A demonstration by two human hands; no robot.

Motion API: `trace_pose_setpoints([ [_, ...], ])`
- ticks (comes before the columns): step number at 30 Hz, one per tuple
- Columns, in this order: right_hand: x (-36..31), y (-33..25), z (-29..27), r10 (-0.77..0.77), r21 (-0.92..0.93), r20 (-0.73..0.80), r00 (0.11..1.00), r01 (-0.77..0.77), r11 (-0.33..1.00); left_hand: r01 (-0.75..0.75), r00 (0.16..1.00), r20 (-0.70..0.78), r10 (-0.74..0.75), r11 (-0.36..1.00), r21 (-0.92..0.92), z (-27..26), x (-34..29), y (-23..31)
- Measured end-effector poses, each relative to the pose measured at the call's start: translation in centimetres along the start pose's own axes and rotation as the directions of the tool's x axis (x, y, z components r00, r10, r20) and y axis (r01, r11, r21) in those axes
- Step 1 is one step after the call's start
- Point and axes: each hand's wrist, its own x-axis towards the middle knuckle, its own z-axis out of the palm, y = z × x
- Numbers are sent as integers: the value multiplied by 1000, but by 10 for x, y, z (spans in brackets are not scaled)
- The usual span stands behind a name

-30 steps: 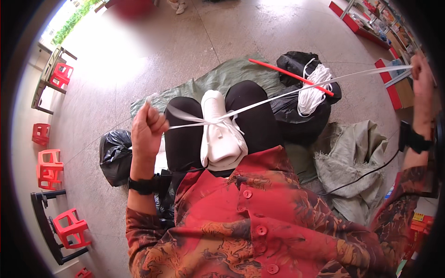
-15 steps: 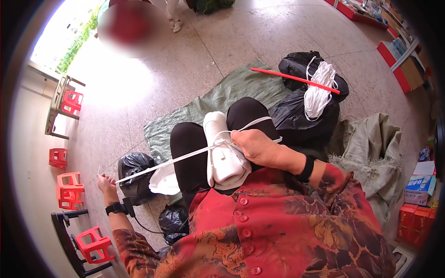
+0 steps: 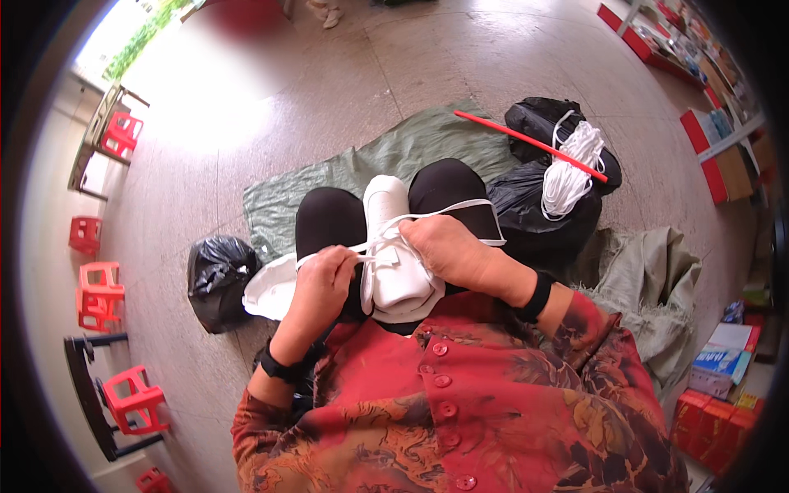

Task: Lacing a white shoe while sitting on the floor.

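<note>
1. A white shoe (image 3: pixel 394 263) lies between the seated person's knees, sole side down on the lap, its toe pointing away from the person.
2. A white lace (image 3: pixel 448 207) runs across the top of the shoe. One strand loops out over the right knee and back toward the shoe's side.
3. The right hand (image 3: pixel 448 251) rests on the right side of the shoe, fingers curled together and closed on the lace where it crosses the shoe's upper.
4. The left hand (image 3: pixel 322 283) sits just beside the shoe's left edge, its fingers pinched shut on another strand of the lace.
5. Both wrists wear black bands. The person's legs are in black trousers (image 3: pixel 329 226), and a red patterned shirt (image 3: pixel 460 411) fills the lower part of the view.
6. A second white shoe piece (image 3: pixel 267 289) lies under the left hand, beside the left thigh.
7. A green woven sheet (image 3: pixel 386 156) is spread on the floor beneath the legs.
8. A small black plastic bag (image 3: pixel 215 275) sits on the floor to the left of the sheet.
9. To the right, a larger black bag (image 3: pixel 534 218) holds a bundle of white laces (image 3: pixel 571 168), with a thin red stick (image 3: pixel 526 144) lying across it.
10. Red plastic stools (image 3: pixel 103 292) stand along the far left edge.
</note>
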Motion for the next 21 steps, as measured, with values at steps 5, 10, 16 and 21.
trace_pose_setpoints([
  [5,-1,1,-2,30,146,-5,1000,-29,989,-77,990,-115,78,997,15,0,3,-11],
  [10,-5,-4,-1,4,120,-47,999,1,993,-53,974,-217,68,996,74,4,5,-17],
  [16,-5,-6,0,65,162,-28,997,-60,985,16,972,-233,-25,999,-42,8,7,-17],
  [21,-8,-1,4,28,164,-52,998,-19,986,-8,981,-192,-6,997,-72,9,5,-19],
])
